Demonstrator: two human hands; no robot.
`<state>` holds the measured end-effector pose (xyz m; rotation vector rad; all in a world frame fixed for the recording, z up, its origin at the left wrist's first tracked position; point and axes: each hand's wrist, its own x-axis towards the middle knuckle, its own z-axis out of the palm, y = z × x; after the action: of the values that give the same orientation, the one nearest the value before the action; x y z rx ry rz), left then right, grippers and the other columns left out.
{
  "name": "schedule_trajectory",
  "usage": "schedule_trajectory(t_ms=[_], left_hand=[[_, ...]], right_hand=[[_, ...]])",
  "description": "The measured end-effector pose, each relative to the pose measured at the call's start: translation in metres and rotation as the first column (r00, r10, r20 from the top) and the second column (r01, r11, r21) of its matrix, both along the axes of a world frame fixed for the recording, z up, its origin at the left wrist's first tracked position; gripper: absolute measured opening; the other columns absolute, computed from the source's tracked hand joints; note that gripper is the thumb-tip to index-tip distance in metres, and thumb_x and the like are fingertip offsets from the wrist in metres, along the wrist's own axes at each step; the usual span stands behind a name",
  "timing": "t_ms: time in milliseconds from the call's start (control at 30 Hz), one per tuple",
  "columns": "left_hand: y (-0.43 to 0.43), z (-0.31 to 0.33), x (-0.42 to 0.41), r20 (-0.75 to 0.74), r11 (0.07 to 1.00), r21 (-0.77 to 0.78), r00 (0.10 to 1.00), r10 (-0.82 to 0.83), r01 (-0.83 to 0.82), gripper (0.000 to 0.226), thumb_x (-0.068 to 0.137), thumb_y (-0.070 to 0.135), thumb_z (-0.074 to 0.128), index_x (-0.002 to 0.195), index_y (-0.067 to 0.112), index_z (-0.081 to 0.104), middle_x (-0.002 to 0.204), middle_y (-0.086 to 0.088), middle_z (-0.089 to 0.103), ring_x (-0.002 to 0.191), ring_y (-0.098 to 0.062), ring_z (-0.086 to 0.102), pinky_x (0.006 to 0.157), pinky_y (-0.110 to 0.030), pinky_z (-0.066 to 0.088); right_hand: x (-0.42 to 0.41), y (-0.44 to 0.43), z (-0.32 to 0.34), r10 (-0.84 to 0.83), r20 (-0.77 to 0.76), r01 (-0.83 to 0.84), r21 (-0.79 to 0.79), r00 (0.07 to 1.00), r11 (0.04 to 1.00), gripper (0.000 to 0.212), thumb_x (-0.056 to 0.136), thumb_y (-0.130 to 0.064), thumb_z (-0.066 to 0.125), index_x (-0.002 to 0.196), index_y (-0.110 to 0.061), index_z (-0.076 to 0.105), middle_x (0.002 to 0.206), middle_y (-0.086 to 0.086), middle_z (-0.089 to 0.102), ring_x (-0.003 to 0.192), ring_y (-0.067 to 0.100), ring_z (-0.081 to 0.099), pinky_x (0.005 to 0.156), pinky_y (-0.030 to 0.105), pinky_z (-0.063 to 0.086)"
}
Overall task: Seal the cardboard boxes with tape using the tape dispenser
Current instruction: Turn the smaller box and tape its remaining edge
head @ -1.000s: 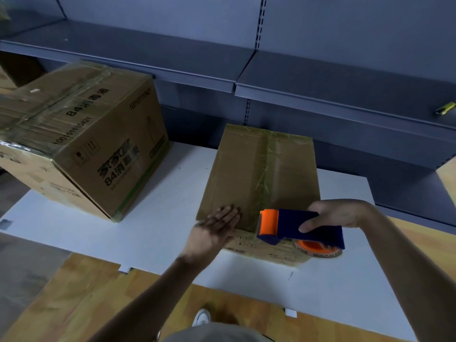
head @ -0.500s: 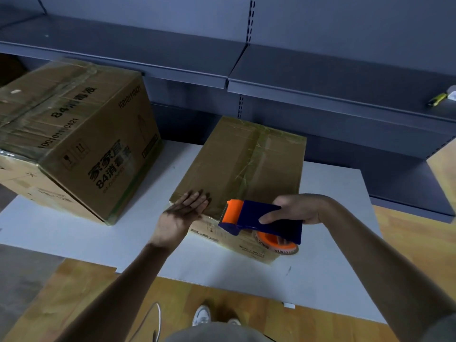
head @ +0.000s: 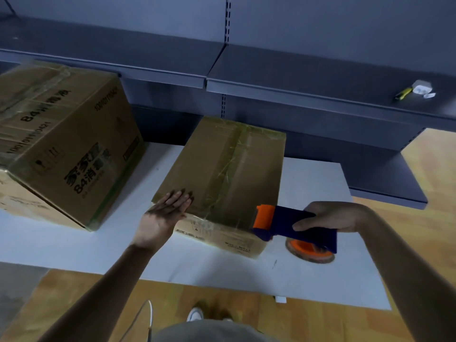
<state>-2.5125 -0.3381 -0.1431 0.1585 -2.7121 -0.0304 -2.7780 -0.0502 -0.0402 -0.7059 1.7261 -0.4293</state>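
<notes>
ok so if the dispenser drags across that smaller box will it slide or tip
Likely slides rather than tips: the smaller box lies low and wide on a smooth white board. The left hand, flat on its near corner, should steady it. Its taped top looks flat, so probably stiff under the tape dispenser the right hand grips.

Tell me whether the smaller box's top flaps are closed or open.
Closed: the smaller box has a flat top, glossy tape runs along its centre seam, and the left hand rests flat on it.
</notes>
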Motion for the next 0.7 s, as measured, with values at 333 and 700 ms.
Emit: schedule_trajectory(t_ms=[333, 700], left_hand=[[0.082, 0.010, -0.045, -0.012, 0.986, -0.063, 0.988, -0.153, 0.152, 0.064, 0.062, 0.030, 0.085, 0.114, -0.001, 0.065, 0.118, -0.014, 0.064, 0.108, -0.025, 0.062, 0.091, -0.040, 0.048], [0.092, -0.002, -0.057, -0.109, 0.971, -0.081, 0.966, -0.234, 0.226, 0.041, 0.075, 0.013, 0.075, 0.114, 0.002, 0.066, 0.119, -0.010, 0.064, 0.111, -0.020, 0.061, 0.090, -0.038, 0.052]], right_hand=[[0.005, 0.001, -0.005, -0.005, -0.006, 0.005, -0.009, 1.000, 1.000, 0.054, 0.065, -0.054, 0.067, 0.098, -0.012, 0.061, 0.081, -0.001, 0.069, 0.070, 0.011, 0.065, 0.057, 0.020, 0.050], [-0.004, 0.023, -0.010, -0.018, 0.038, 0.017, 0.008, 0.999, 1.000, 0.049, 0.066, -0.051, 0.067, 0.096, -0.012, 0.059, 0.080, 0.000, 0.069, 0.070, 0.012, 0.065, 0.059, 0.022, 0.051]])
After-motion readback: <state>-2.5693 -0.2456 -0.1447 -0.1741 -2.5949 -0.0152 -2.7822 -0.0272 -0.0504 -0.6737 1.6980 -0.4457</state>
